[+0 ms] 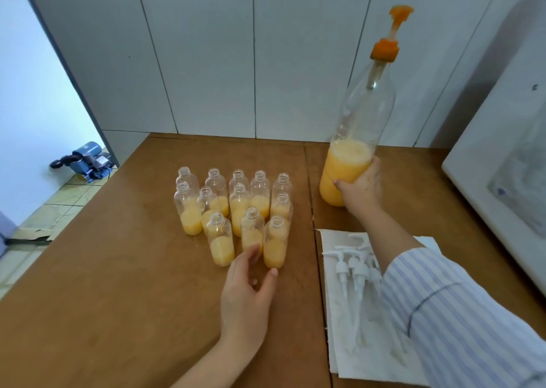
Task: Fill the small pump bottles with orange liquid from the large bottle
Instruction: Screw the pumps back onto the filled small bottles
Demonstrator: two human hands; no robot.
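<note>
- Tabletop: brown wooden surface under both hands, backed by a white tiled wall.
- White appliance: to the right of the right hand, beyond the table edge.
- Large bottle: clear plastic, orange pump head on top, upright on the table; orange liquid fills roughly its lower third, foamy at the surface. The right hand grips it low down, fingers wrapped round the filled part; a striped sleeve covers the forearm.
- Paper towel: lies under the right forearm, carrying several white pump tops laid on their sides, partly hidden by the sleeve.
- Small pump bottles: about a dozen, clear, uncapped, upright in a tight cluster just ahead of the left hand and left of the large bottle; most hold orange liquid to under half.
- Left hand: fingers relaxed and spread, holding nothing, fingertips at the base of the nearest small bottles.
- Blue pump motor: on the floor, far left of the left hand.
</note>
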